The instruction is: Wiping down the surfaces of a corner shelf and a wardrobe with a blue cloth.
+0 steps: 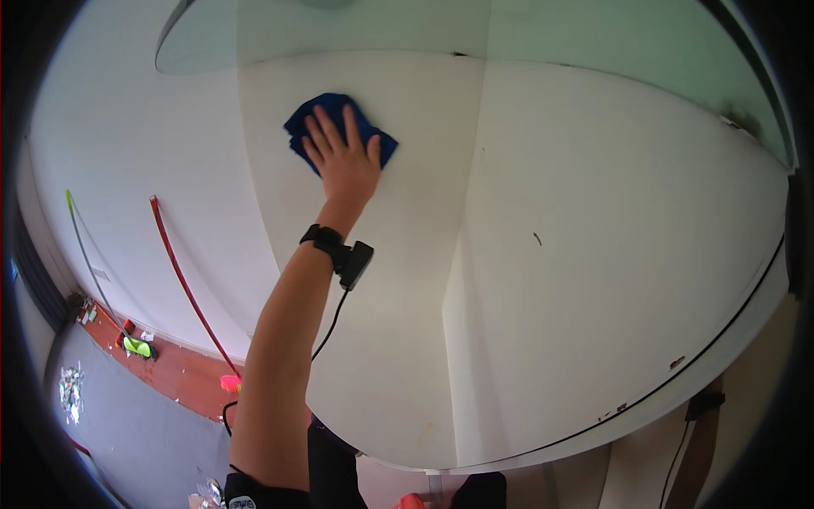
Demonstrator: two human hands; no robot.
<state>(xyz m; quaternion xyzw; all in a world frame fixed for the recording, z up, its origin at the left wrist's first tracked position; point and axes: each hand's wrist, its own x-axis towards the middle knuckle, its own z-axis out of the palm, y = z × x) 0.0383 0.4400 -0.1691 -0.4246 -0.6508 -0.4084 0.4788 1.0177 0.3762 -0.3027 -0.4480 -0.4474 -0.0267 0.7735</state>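
My left hand (346, 156) lies flat with spread fingers on a dark blue cloth (331, 105), pressing it against a white curved surface (407, 210). The cloth is bunched and its edges stick out around the fingers and thumb. A black strap with a small black device (356, 264) sits on my left wrist, and a cable runs down from it. My right hand is out of sight behind the white rim at the lower right; only the right forearm (693, 452) and its black wrist strap (706, 404) show.
Greenish glass (604, 38) spans the top. The white rim (572, 439) has chipped spots nearby. At left, a red-handled broom (184, 280) and a grey pole with a green head (92, 267) lean on the wall. Litter (71, 388) lies on the grey floor (127, 426).
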